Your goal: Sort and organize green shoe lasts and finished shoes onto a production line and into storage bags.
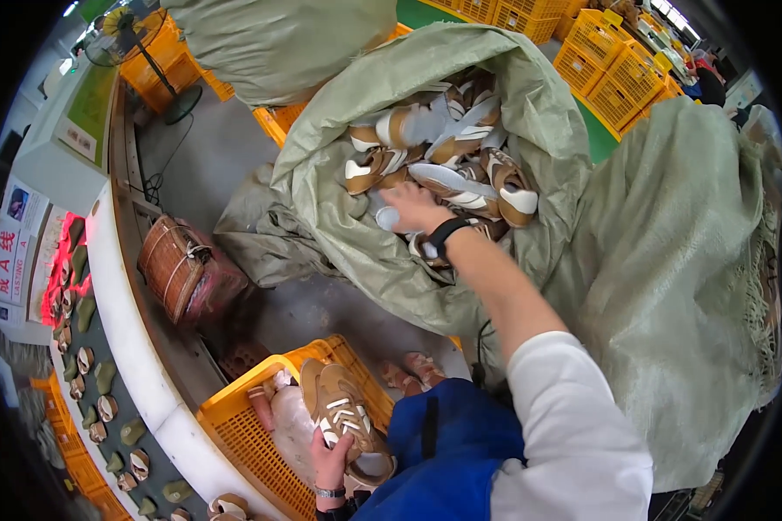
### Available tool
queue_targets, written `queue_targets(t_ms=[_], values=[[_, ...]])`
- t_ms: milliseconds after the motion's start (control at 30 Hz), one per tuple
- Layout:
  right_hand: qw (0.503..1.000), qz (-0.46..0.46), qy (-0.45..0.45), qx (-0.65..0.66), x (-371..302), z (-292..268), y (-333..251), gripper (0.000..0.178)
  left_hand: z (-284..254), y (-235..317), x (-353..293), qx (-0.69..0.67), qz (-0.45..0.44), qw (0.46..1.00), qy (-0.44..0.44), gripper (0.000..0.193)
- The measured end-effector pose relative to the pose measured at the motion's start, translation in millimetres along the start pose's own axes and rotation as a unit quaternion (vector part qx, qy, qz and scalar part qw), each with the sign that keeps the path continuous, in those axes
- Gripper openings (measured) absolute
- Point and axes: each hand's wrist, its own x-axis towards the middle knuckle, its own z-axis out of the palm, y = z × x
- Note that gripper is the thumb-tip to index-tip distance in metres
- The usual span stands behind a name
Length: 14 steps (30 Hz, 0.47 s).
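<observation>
At the lower middle, my left hand [330,458] is closed around brown sneakers [343,404] with white laces; one shows its upper, and a second seems to be pressed behind it. My right arm, with a dark band at the wrist, reaches into a big open green woven sack [321,165]. Inside, my right hand [415,208] is over a heap of brown and white sneakers [460,187]. A whitish translucent piece [386,217] lies at its fingertips. The fingers are blurred, so their grip is unclear.
A yellow crate [248,434] holding plastic wrap stands below my left hand. To the left curves a conveyor [104,399] carrying shoe pieces and green lasts. A wicker basket [172,269], a fan [130,39], another sack [278,43] and stacked yellow crates [617,65] surround me.
</observation>
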Motion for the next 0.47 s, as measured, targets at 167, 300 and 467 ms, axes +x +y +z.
queue_targets(t_ms=[167,300,467], values=[[0.98,0.016,-0.088,-0.177,22,0,-19,0.034,2,-14,-18,0.021,0.012,0.999,0.042,0.04],[0.971,-0.006,-0.238,0.027,44,-68,39,0.046,-1,-25,-47,-0.073,0.012,0.993,0.095,0.04],[0.858,0.026,-0.164,0.486,72,-118,118,0.06,-11,-46,-72,-0.11,0.032,0.985,0.128,0.039]])
